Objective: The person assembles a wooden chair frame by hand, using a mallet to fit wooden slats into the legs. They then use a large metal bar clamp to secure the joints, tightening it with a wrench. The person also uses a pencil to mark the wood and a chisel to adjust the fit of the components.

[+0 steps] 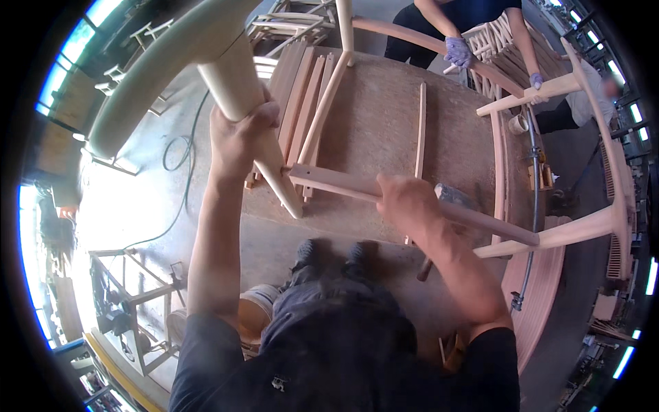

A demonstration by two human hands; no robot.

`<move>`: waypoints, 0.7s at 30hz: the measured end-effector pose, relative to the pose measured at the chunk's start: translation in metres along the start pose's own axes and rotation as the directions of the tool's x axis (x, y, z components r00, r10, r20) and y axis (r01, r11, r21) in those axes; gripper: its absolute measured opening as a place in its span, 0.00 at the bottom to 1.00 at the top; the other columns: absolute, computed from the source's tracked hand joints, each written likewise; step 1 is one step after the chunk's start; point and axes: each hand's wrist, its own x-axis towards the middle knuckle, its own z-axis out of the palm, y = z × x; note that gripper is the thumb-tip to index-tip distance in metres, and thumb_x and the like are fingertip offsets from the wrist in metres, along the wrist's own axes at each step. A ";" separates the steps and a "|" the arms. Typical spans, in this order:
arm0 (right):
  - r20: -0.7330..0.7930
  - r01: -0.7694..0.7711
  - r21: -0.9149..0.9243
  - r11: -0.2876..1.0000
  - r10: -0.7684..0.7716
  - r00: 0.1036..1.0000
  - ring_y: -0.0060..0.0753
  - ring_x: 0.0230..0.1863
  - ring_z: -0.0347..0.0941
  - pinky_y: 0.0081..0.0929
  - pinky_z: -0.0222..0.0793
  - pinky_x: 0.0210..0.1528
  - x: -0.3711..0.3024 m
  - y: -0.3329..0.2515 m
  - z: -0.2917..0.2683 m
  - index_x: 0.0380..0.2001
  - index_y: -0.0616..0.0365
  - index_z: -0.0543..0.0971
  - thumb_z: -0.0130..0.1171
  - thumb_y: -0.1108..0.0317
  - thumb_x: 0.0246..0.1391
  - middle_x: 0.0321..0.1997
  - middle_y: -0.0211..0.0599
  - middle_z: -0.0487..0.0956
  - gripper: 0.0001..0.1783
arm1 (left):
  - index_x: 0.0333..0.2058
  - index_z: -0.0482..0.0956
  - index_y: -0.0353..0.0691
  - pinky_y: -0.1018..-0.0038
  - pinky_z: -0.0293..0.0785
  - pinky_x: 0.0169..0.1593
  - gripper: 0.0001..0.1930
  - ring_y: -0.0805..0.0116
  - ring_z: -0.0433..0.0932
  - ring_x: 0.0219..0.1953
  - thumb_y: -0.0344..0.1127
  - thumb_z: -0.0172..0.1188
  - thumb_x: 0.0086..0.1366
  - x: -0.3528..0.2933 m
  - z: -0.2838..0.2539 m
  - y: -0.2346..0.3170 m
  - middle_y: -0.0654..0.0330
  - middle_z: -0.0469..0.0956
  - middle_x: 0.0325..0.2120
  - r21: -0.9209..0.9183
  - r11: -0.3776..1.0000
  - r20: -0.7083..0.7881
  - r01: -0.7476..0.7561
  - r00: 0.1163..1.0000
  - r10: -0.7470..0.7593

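My left hand [241, 134] is wrapped round a pale wooden chair leg [230, 82], just below a thick curved armrest [154, 75]. My right hand [410, 206] grips a flat wooden rail [333, 182]. The rail's left end meets the leg below my left hand; a narrow gap with a peg seems to show there. At its right end the rail joins the opposite leg [573, 232] of a second curved frame. Across the table, a co-worker's gloved hand [458, 52] holds the far rail [401, 33], the other glove [536, 80] at the far right leg.
A grey-headed hammer [453, 197] lies beyond my right forearm. Several wooden strips [295, 103] and a thin slat [420, 130] rest on the worktable [371, 103]. A metal bar clamp [534, 165] runs along its right side. Buckets [257, 309] stand by my legs; a hose [189, 165] trails at left.
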 end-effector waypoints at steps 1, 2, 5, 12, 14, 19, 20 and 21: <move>-0.001 -0.003 -0.008 1.000 0.003 1.000 0.53 0.36 0.82 0.45 0.79 0.41 0.001 -0.002 0.000 0.38 0.58 0.77 0.68 0.65 0.50 0.31 0.48 0.82 0.14 | 0.34 0.75 0.35 0.74 0.72 0.35 0.11 0.71 0.75 0.28 0.31 0.63 0.52 0.000 -0.004 -0.001 0.60 0.74 0.26 0.019 1.000 0.020 -0.010 1.000 0.010; -0.003 -0.005 -0.017 1.000 0.005 1.000 0.53 0.35 0.82 0.46 0.79 0.40 0.002 -0.004 -0.001 0.36 0.58 0.76 0.68 0.65 0.49 0.31 0.48 0.82 0.14 | 0.34 0.75 0.35 0.74 0.72 0.35 0.11 0.72 0.75 0.28 0.30 0.63 0.51 0.001 -0.006 -0.004 0.61 0.75 0.24 0.014 0.999 0.026 -0.030 0.999 0.029; -0.001 0.008 -0.021 1.000 -0.008 1.000 0.52 0.35 0.82 0.46 0.79 0.39 0.004 -0.004 0.001 0.35 0.57 0.76 0.68 0.64 0.49 0.31 0.48 0.82 0.14 | 0.34 0.76 0.35 0.74 0.72 0.35 0.11 0.72 0.75 0.27 0.31 0.63 0.51 0.000 -0.011 -0.007 0.61 0.75 0.24 -0.017 0.999 0.048 -0.032 0.998 0.032; -0.062 -0.103 -0.086 0.991 0.098 0.993 0.52 0.36 0.83 0.46 0.79 0.39 0.002 -0.018 0.010 0.36 0.55 0.76 0.69 0.62 0.47 0.32 0.45 0.83 0.15 | 0.32 0.79 0.35 0.74 0.75 0.35 0.09 0.73 0.78 0.28 0.32 0.63 0.52 -0.006 -0.003 -0.012 0.62 0.79 0.24 0.075 0.994 -0.141 -0.078 0.986 0.088; -0.056 -0.057 -0.082 0.995 0.052 0.997 0.52 0.36 0.82 0.47 0.78 0.39 0.003 -0.015 0.009 0.35 0.55 0.76 0.69 0.62 0.47 0.32 0.45 0.83 0.15 | 0.33 0.78 0.35 0.75 0.75 0.35 0.09 0.74 0.78 0.28 0.31 0.63 0.54 -0.009 -0.005 -0.014 0.62 0.78 0.25 0.106 0.990 -0.097 -0.097 0.989 0.108; -0.061 -0.018 -0.047 0.999 0.015 0.998 0.54 0.36 0.82 0.48 0.78 0.39 0.000 -0.010 0.002 0.33 0.57 0.75 0.68 0.63 0.47 0.30 0.47 0.83 0.14 | 0.35 0.78 0.36 0.75 0.75 0.37 0.08 0.77 0.77 0.31 0.31 0.63 0.57 -0.004 0.006 -0.004 0.63 0.79 0.29 0.266 0.948 -0.022 -0.173 0.982 0.185; -0.065 -0.026 -0.043 0.999 0.024 0.998 0.55 0.36 0.82 0.49 0.78 0.40 -0.001 -0.008 0.000 0.32 0.57 0.75 0.68 0.63 0.47 0.30 0.47 0.83 0.14 | 0.35 0.78 0.37 0.74 0.75 0.37 0.08 0.76 0.77 0.31 0.30 0.63 0.56 -0.002 0.008 -0.002 0.64 0.78 0.28 0.247 0.957 -0.017 -0.150 0.987 0.159; -0.070 -0.036 -0.039 0.999 0.033 0.997 0.55 0.36 0.82 0.49 0.77 0.40 -0.002 -0.009 -0.001 0.32 0.58 0.75 0.68 0.63 0.47 0.29 0.48 0.82 0.14 | 0.36 0.77 0.35 0.72 0.75 0.38 0.11 0.72 0.77 0.32 0.30 0.64 0.54 -0.001 0.006 -0.003 0.61 0.78 0.29 0.203 0.968 -0.011 -0.148 0.988 0.153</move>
